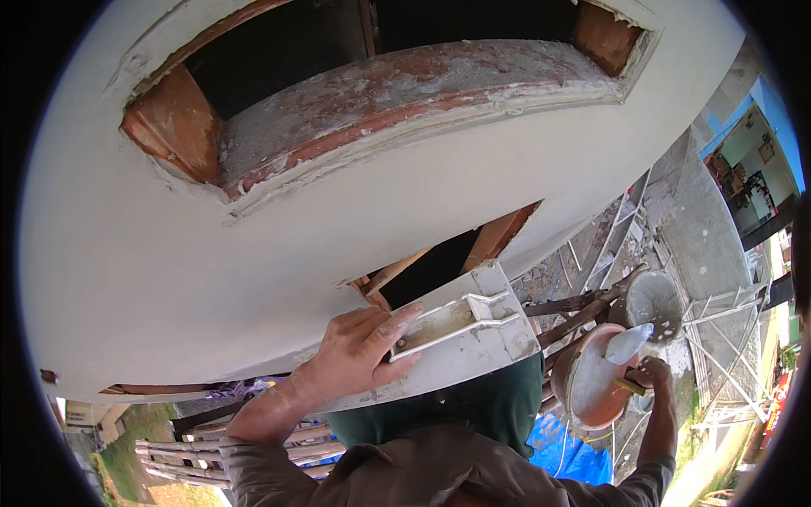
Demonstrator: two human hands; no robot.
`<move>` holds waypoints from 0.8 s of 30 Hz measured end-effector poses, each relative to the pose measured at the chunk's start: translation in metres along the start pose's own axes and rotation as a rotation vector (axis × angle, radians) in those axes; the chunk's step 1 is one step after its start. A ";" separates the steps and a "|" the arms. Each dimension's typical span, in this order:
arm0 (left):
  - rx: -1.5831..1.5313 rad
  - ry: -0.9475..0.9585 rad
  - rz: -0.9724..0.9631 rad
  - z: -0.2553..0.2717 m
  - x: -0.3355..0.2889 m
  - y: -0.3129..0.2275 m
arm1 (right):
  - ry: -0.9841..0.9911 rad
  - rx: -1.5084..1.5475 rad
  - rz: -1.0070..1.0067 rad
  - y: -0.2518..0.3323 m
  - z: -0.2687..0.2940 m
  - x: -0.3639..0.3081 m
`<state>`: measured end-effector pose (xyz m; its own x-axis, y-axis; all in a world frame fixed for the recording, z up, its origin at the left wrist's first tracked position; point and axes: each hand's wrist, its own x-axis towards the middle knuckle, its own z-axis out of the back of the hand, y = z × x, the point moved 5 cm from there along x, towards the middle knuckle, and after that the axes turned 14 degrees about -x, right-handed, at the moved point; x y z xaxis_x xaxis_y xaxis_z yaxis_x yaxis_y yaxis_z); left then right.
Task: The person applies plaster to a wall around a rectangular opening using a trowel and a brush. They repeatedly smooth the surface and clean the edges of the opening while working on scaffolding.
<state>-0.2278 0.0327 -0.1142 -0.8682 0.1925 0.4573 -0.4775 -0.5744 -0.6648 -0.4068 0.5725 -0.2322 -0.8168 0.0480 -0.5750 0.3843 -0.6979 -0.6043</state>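
Observation:
My left hand (pixel 359 351) is closed on the near end of the handle frame of a long, pale plastering float (pixel 494 342). The float lies tilted in front of my body, just off the white plastered wall (pixel 279 270). Over to the right, my right hand (pixel 652 372) grips a trowel by its handle. The trowel's blade (pixel 629 342), coated in whitish plaster, is over the rim of a reddish-orange basin (pixel 596 406). Pale wet material coats the inside of that basin. I cannot tell how much the basin holds.
A window opening with a rough reddish sill (pixel 405 84) is set in the wall, with a smaller opening (pixel 435 266) below. A grey bucket (pixel 655 300) stands beyond the basin. Wooden poles (pixel 583 317), a blue tarp (pixel 574 448) and metal scaffold frames (pixel 735 338) surround me, with ground far below.

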 end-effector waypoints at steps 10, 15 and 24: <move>-0.007 -0.041 0.038 -0.007 -0.023 -0.001 | -0.533 1.055 -0.158 -0.075 0.079 0.019; 0.077 -0.141 0.082 0.028 -0.076 0.004 | -0.877 1.265 -0.247 0.015 0.111 0.052; 0.196 -0.374 0.139 0.080 -0.185 0.000 | -1.839 1.629 -0.117 0.149 0.346 -0.101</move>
<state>-0.0568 -0.0671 -0.1513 -0.7968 -0.1778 0.5775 -0.2935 -0.7215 -0.6271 -0.4164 0.2164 -0.0733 -0.5307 0.3383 0.7772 0.5702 -0.5359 0.6226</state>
